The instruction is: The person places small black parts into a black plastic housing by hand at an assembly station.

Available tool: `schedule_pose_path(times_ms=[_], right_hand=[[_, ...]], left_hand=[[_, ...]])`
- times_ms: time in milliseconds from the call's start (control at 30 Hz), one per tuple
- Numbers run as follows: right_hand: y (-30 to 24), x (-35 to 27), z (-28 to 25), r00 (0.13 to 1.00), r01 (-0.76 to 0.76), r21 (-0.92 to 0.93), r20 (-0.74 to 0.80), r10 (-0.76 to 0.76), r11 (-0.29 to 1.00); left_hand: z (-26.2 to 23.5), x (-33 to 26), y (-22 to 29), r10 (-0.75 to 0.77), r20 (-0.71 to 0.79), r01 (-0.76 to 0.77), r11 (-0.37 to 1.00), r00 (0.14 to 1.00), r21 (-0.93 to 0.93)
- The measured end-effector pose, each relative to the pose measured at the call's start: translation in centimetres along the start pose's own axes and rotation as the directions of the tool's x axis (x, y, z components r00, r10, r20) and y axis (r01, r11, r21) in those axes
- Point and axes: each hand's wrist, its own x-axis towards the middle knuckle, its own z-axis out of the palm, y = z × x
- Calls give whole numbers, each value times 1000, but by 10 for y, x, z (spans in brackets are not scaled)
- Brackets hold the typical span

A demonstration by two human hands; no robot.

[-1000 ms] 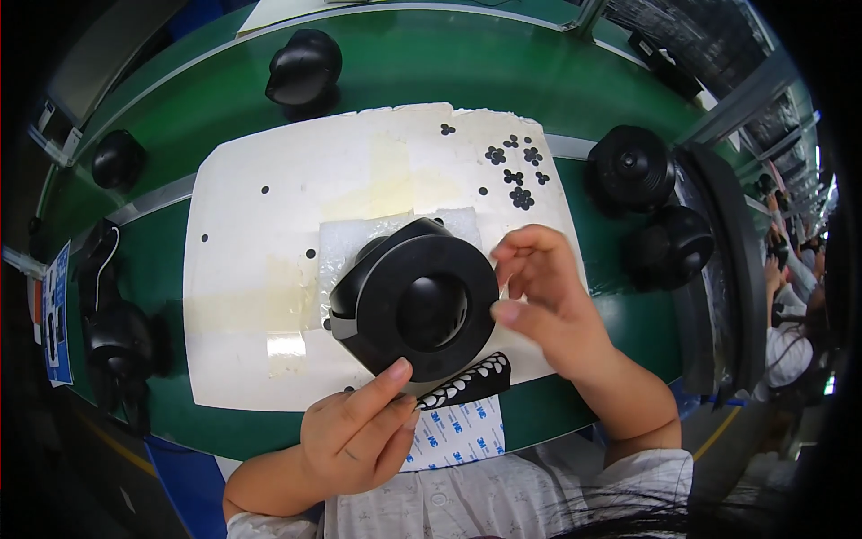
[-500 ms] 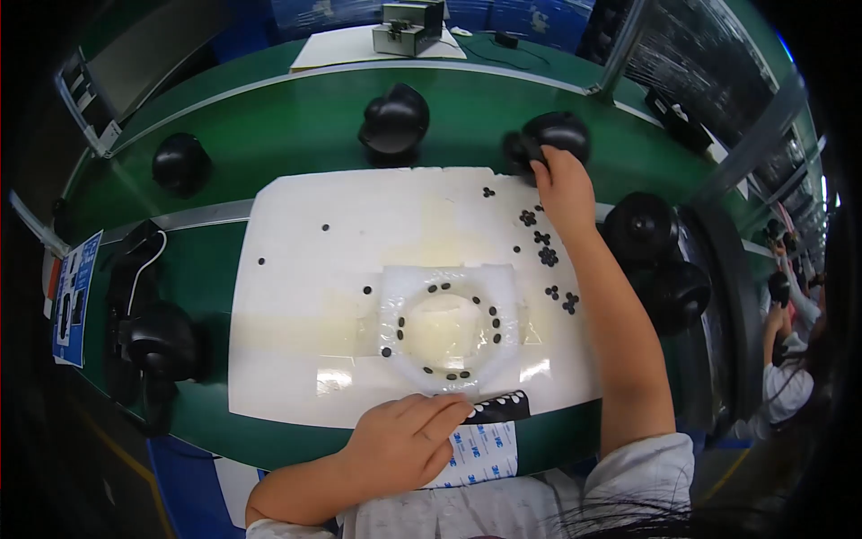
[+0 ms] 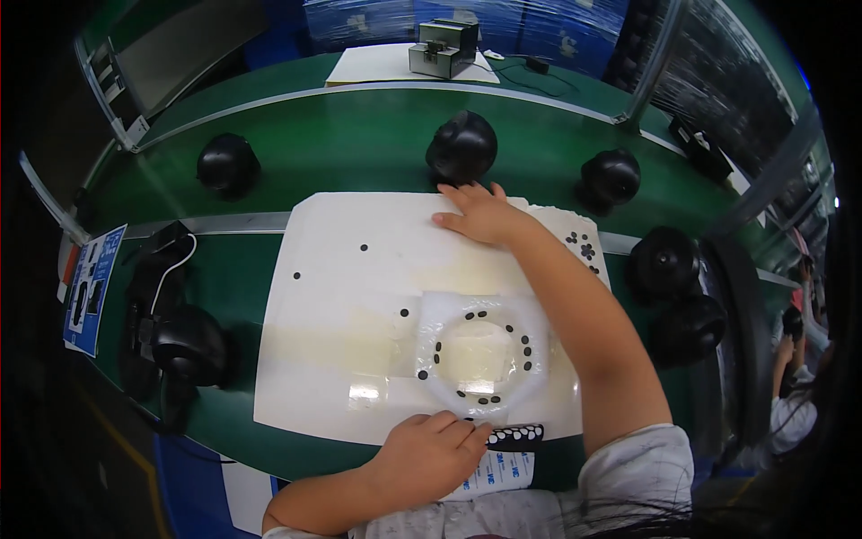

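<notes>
Head view: the right hand point(image 3: 480, 214) is stretched far across the white rectangular foam mat point(image 3: 359, 296) on the green desk point(image 3: 341, 144), fingers spread flat and holding nothing, fingertips right at the mat's far edge, just short of the black rounded dome-shaped housing point(image 3: 461, 145) beyond them. The left hand point(image 3: 426, 454) rests at the near edge of the mat, fingers loosely curled and empty, their tips touching the strip of black-and-white sticker backing point(image 3: 514, 437) just beside them. Between the two hands lies a clear plastic ring pad dotted with small black pieces point(image 3: 480, 355). More loose black small pieces point(image 3: 582, 244) sit just to the right of the right wrist.
</notes>
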Motion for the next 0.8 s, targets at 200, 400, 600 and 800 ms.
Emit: schedule_pose_path(times_ms=[200, 400, 600, 800], right_hand=[[19, 40, -35, 904, -415, 106, 159, 397, 904], [-39, 6, -147, 794, -499, 817, 295, 532, 291], [-81, -68, -206, 608, -624, 696, 718, 340, -354], [-96, -103, -204, 600, -674, 730, 631, 491, -115]], left_hand=[[3, 2, 5, -28, 56, 30, 999, 998, -42], [-2, -6, 1, -18, -9, 18, 999, 1000, -28], [-12, -1, 1, -22, -111, 9, 992, 994, -124], [-17, 0, 7, -7, -177, -29, 980, 984, -196]])
